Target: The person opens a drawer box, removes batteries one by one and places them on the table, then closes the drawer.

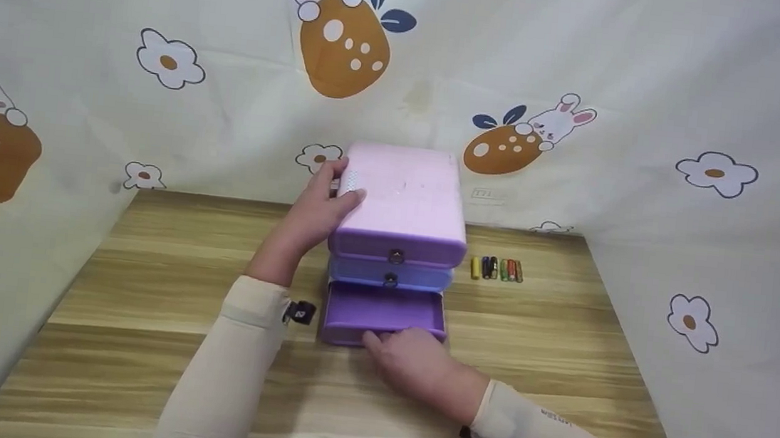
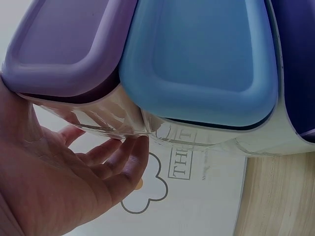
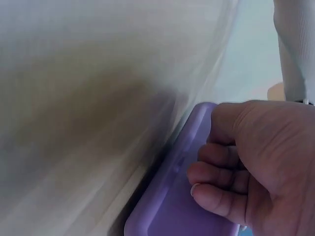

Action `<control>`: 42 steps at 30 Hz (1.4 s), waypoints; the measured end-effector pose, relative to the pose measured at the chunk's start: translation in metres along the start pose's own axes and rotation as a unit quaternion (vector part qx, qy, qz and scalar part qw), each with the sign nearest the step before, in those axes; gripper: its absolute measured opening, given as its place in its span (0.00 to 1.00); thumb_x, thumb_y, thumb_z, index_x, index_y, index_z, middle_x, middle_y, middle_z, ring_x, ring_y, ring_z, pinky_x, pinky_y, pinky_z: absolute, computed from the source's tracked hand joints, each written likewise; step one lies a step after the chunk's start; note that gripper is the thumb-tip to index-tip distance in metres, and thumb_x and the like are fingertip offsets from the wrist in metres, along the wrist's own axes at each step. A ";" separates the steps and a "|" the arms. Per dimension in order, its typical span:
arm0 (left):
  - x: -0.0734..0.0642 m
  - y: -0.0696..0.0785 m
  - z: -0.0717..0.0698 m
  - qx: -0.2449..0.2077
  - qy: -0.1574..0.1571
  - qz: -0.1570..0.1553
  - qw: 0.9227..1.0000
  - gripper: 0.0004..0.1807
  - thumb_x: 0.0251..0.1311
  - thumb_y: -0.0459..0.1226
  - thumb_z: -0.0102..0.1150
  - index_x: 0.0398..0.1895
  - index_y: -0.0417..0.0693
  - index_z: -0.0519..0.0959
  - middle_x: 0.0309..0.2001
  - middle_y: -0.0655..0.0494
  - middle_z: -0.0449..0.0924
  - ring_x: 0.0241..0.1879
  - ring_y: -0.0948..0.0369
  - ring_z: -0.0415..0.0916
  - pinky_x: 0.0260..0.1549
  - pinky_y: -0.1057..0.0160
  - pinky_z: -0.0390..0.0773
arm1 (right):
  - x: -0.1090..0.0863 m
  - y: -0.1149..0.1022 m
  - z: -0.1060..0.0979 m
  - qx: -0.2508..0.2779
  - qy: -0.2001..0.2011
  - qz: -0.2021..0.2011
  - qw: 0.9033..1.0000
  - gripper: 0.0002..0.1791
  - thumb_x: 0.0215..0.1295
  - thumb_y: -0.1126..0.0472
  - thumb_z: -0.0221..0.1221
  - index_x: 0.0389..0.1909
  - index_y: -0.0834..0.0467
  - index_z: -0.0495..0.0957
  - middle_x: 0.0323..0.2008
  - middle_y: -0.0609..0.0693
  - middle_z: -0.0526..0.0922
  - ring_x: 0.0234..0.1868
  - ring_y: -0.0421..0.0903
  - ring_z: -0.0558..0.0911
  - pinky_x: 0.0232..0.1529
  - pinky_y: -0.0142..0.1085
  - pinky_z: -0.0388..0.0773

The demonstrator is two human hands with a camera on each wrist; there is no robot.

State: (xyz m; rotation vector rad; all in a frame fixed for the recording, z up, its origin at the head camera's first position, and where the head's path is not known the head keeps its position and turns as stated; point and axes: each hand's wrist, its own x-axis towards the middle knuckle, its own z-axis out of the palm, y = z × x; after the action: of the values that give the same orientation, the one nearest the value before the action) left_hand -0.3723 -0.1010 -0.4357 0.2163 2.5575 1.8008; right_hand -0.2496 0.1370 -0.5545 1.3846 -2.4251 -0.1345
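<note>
A small desktop drawer cabinet (image 1: 403, 192) with a pink top stands on the wooden table, its drawers purple, blue and purple. The bottom drawer (image 1: 350, 335) is pulled out, and no object shows on its visible floor. My left hand (image 1: 320, 201) rests on the cabinet's upper left side, thumb on top and fingers along the side; in the left wrist view these fingers (image 2: 120, 164) touch the clear side wall. At the bottom drawer's front, my right hand (image 1: 415, 364) holds on with curled fingers (image 3: 216, 177). Its grip point is hidden. The blue drawer (image 2: 206, 59) is closed.
Several batteries (image 1: 496, 268) of different colours stand or lie in a row right of the cabinet. A patterned cloth wall (image 1: 420, 57) with rabbits and flowers rises behind the table (image 1: 536, 333) and along both sides.
</note>
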 end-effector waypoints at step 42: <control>0.001 0.000 0.001 0.000 0.002 -0.002 1.000 0.43 0.79 0.51 0.60 0.90 0.54 0.55 0.86 0.47 0.57 0.77 0.46 0.68 0.75 0.44 0.71 | 0.031 0.029 0.017 -0.108 -0.015 0.059 0.992 0.09 0.68 0.65 0.66 0.47 0.57 0.80 0.27 0.47 0.81 0.23 0.43 0.80 0.20 0.40 0.80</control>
State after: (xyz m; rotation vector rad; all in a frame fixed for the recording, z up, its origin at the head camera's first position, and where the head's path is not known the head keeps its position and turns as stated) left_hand -0.3732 -0.1003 -0.4360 0.2081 2.5589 1.8028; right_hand -0.2933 0.1238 -0.5559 1.1507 -2.4261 -0.3794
